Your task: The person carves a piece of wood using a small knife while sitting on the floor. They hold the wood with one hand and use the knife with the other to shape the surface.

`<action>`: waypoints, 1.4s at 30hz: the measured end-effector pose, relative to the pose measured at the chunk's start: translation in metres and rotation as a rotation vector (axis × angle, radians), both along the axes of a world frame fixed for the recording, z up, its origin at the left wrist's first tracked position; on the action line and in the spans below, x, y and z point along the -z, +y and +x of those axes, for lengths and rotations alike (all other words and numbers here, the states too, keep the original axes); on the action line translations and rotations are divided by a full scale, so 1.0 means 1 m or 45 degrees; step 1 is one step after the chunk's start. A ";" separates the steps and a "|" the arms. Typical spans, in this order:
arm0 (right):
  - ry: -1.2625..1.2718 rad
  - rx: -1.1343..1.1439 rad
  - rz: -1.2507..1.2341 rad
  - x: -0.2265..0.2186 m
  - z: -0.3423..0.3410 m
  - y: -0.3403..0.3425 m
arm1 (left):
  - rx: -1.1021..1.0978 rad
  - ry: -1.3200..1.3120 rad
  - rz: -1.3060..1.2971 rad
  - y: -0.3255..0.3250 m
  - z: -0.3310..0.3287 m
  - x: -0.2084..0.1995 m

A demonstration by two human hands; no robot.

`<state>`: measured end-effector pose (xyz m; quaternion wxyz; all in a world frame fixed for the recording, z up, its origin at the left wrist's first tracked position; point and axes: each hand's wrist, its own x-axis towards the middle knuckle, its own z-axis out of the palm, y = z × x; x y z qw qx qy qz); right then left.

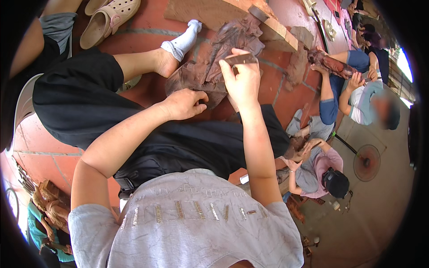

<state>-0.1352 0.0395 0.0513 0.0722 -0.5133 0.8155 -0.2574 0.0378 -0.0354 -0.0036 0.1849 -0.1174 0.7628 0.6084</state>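
A reddish-brown wood carving (219, 60) with deep folds lies in front of me, between my legs. My right hand (243, 82) is closed on a flat, dark metal strip (241, 59), held over the carving's right side. Its fingers and thumb pinch the strip, which looks like a scraper blade. At the carving's near left edge, my left hand (185, 103) rests with bent fingers, gripping the wood there. The thumb sits just below the forefinger, and the other fingertips are hidden.
A thick pale wood block (232, 18) stands beyond the carving, with a dark roll (258, 13) on it. My socked foot (183, 42) lies left of the carving. A beige clog (109, 22) is far left. Co-workers (324, 174) sit at right near a fan (367, 163).
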 end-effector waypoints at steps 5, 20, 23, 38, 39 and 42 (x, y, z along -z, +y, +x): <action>0.203 -0.131 0.032 -0.002 0.014 0.001 | 0.011 0.007 -0.037 0.001 -0.001 -0.001; -0.021 0.118 0.082 -0.006 -0.004 -0.012 | 0.007 0.012 0.002 -0.001 0.000 -0.002; -0.041 0.070 -0.030 -0.001 0.000 -0.003 | -0.002 0.037 -0.028 0.000 0.001 0.000; 0.104 -0.017 -0.127 0.006 0.000 0.004 | 0.009 -0.016 0.004 0.000 -0.002 -0.003; 0.008 0.039 -0.141 0.005 -0.005 0.001 | 0.011 -0.017 0.006 0.000 -0.002 -0.002; -0.186 0.216 -0.149 -0.001 -0.005 -0.003 | 0.005 -0.002 -0.005 0.000 0.000 -0.001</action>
